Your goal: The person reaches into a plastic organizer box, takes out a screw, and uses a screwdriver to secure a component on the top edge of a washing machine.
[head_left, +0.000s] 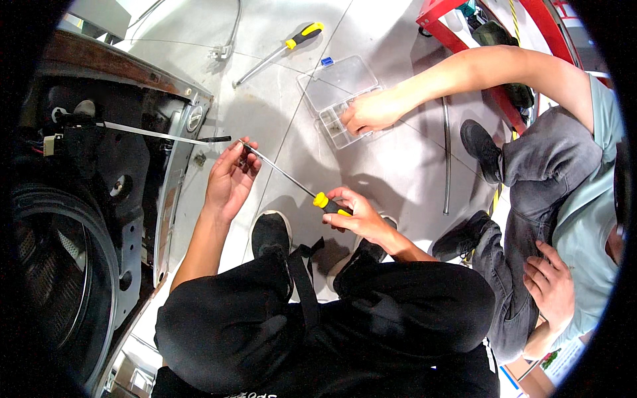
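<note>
My right hand (352, 213) grips the yellow and black handle of a screwdriver (285, 174), whose shaft runs up to the left. My left hand (229, 169) has its fingertips closed around the tip of that screwdriver; any small part between them is too small to make out. Just left of those fingertips is the black end of a thin pale strip (159, 132), which reaches out from the opened washing machine (126, 232) on the left. Its dark inner panel, round door seal and drum show.
A second screwdriver (304, 36) lies on the tiled floor near a plug (219, 52). A co-worker crouches at right, one hand (371, 109) in an open compartment box (322, 86), the other (547, 285) by their knee. A long metal bar (446, 159) lies near a red frame (438, 13).
</note>
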`<state>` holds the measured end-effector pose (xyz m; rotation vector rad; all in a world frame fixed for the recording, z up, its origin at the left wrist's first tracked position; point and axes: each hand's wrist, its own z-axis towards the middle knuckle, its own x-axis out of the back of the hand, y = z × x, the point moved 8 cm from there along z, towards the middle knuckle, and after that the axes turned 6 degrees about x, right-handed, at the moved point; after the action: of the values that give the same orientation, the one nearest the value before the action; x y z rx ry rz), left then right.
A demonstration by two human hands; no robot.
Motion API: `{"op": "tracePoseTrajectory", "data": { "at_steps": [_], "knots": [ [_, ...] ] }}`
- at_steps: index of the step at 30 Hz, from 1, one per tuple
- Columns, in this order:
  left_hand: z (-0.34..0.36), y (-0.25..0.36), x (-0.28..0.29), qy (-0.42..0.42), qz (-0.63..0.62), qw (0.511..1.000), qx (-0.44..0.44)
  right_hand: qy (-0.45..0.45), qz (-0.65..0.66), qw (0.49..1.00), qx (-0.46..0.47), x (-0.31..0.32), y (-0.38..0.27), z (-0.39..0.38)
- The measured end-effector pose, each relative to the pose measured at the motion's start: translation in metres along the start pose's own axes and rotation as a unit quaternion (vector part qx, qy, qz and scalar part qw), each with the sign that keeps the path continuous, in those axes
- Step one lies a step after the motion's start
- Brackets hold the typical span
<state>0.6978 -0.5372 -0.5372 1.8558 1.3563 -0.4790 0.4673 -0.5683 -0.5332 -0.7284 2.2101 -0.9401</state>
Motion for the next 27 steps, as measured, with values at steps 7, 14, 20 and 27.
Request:
{"op": "tracePoseTrajectory", "data": {
  "at_steps": [7, 14, 20, 27],
  "knots": [
    [0.0021, -0.0021, 0.001, 0.001, -0.003, 1.0, 0.006, -0.004, 0.001, 1.0, -0.005, -0.0003, -0.0006, -0.0005],
    [0.0017, -0.0014, -0.0002, 0.002, 0.003, 1.0, 0.005, -0.008, 0.013, 1.0, -0.01, -0.0006, -0.0011, -0.0008],
    [0.0012, -0.0007, -0.0017, -0.001, 0.003, 1.0, 0.003, -0.008, 0.002, 1.0, -0.019, 0.0008, 0.0009, -0.0012],
    [0.0004, -0.0009, -0.0011, 0.004, 0.001, 1.0, 0.004, -0.01, 0.006, 1.0, -0.013, 0.0004, 0.0019, 0.0001]
  ]
}}
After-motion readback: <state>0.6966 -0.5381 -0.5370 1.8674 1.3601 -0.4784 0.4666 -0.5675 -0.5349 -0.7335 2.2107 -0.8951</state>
